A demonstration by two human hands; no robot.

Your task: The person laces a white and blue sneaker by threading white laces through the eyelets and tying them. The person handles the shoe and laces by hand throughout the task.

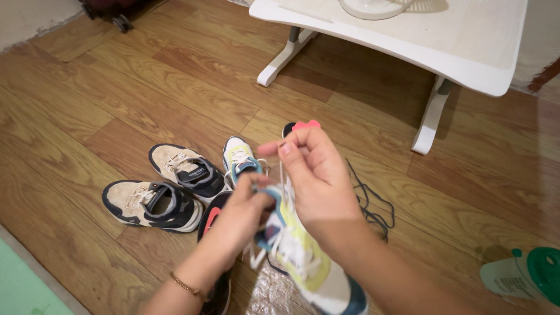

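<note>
My left hand grips the tongue end of a white, yellow and blue sneaker held up in front of me. My right hand pinches its white lace between thumb and fingers and pulls it upward. The matching sneaker lies on the wooden floor just beyond my hands. A black shoe with a red mark lies under my left wrist, partly hidden.
Two beige and navy sneakers lie on the floor at left. A loose dark lace trails to the right. A white low table stands at the back, a green-capped bottle at lower right, a green mat at lower left.
</note>
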